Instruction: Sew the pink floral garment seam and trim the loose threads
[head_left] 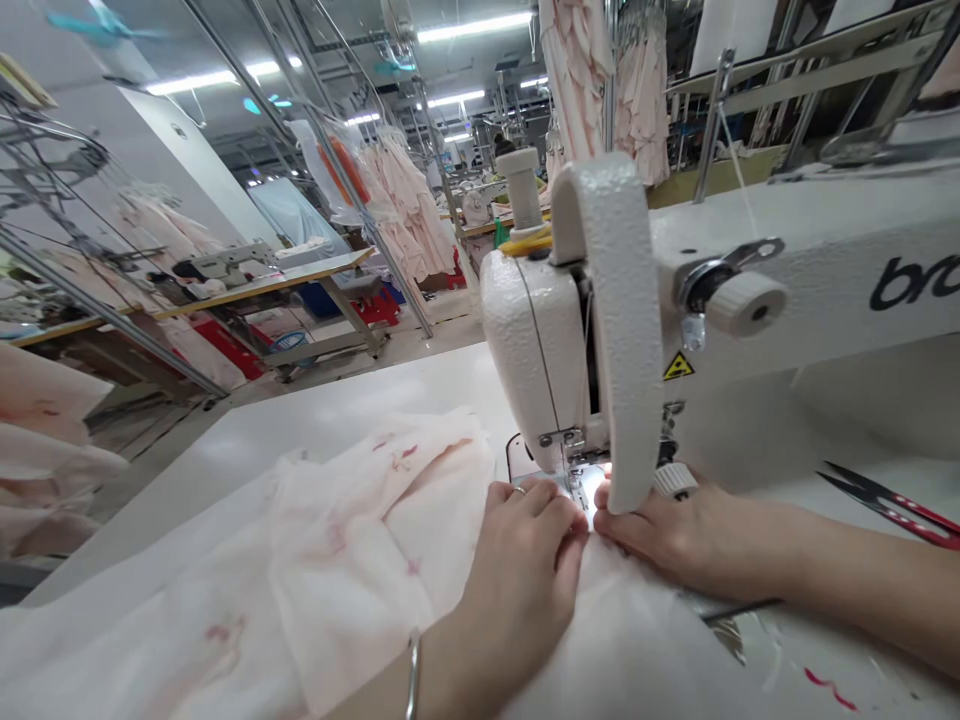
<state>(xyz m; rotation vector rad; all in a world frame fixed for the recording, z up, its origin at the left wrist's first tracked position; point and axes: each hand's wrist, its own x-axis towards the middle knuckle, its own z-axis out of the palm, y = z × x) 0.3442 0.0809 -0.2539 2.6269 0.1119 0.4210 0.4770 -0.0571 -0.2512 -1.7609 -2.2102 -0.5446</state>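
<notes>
A sheer pale pink fabric (337,560) with reddish printed marks spreads over the left of the table and under both hands. My left hand (521,560), a ring on one finger and a bangle at the wrist, has its fingers closed on this fabric just left of the presser foot (579,488). On the other side of the foot, my right hand (694,530) pinches the fabric close to the needle; the white lever of the sewing machine (525,330) partly covers its fingertips. A small lamp lights the needle area.
Red-handled scissors (892,505) lie right of the machine, above my right forearm. Thread scraps (829,688) lie at the lower right. Pink garments (409,200) hang behind, near another sewing table (277,285). More pink cloth (45,450) hangs at the left.
</notes>
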